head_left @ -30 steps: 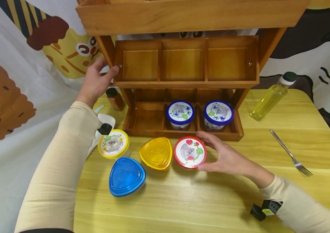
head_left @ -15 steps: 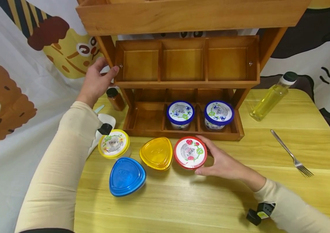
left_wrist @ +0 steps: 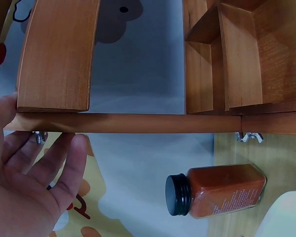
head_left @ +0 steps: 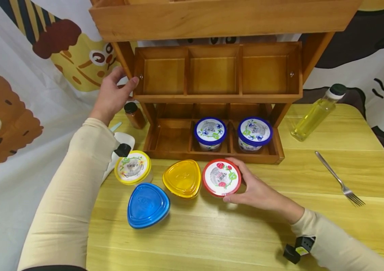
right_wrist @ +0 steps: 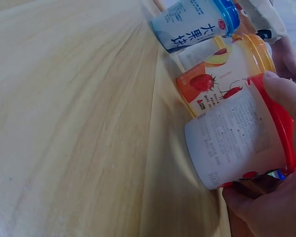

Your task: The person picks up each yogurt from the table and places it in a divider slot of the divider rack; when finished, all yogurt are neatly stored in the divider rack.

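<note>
My right hand (head_left: pixel 257 190) grips a round tub with a red lid (head_left: pixel 221 177), thumb at its near side and fingers at its far right. In the right wrist view the white wall of this red-lidded tub (right_wrist: pixel 237 138) stands on the table. My left hand (head_left: pixel 113 92) holds the left side post of the wooden shelf (head_left: pixel 217 98), thumb in front, other fingers behind. Left of the red-lidded tub are a yellow three-cornered tub (head_left: pixel 182 178), a blue three-cornered tub (head_left: pixel 147 206) and a round yellow-lidded tub (head_left: pixel 132 168).
Two blue-lidded tubs (head_left: pixel 210 131) stand in the shelf's bottom tray. A black-capped spice jar (head_left: pixel 135 115) is left of the shelf. An oil bottle (head_left: pixel 318 113) and a fork (head_left: pixel 340 180) are at the right. A white object (head_left: pixel 112 162) lies partly under my left sleeve.
My right hand has moved slightly left and closed around the red-lidded tub, its thumb sliding along the near rim. The tub and my left hand have stayed in place.
</note>
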`<state>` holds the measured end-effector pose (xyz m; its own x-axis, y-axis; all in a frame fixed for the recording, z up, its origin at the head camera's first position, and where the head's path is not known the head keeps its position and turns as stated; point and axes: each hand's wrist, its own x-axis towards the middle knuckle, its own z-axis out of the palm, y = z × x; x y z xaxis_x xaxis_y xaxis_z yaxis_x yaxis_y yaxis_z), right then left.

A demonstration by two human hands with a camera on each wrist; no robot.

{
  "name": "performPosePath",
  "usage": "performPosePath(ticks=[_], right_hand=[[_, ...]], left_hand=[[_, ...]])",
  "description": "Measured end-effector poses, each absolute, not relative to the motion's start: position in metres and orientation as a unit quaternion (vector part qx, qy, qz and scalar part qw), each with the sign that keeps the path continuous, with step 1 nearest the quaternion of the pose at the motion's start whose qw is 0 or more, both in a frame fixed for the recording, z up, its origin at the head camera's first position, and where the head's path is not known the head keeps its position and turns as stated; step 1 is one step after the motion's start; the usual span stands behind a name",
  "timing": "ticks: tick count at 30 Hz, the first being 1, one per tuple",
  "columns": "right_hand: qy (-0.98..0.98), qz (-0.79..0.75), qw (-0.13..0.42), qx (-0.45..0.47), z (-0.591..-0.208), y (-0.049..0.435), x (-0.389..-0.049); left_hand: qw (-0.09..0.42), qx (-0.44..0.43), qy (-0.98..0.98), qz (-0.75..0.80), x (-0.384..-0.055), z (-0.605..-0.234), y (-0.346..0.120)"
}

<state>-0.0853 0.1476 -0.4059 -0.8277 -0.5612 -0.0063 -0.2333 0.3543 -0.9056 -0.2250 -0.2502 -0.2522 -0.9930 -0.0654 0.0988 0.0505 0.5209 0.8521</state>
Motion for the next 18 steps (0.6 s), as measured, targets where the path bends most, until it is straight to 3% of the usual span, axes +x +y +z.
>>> performPosePath(ticks=[18], right_hand=[[0.814,-0.511,0.153,-0.228,-0.4044,0.1479,-0.0817]], left_hand=[[0.057,0.012,-0.872,-0.486,-0.2258,-0.2521,-0.2496]])
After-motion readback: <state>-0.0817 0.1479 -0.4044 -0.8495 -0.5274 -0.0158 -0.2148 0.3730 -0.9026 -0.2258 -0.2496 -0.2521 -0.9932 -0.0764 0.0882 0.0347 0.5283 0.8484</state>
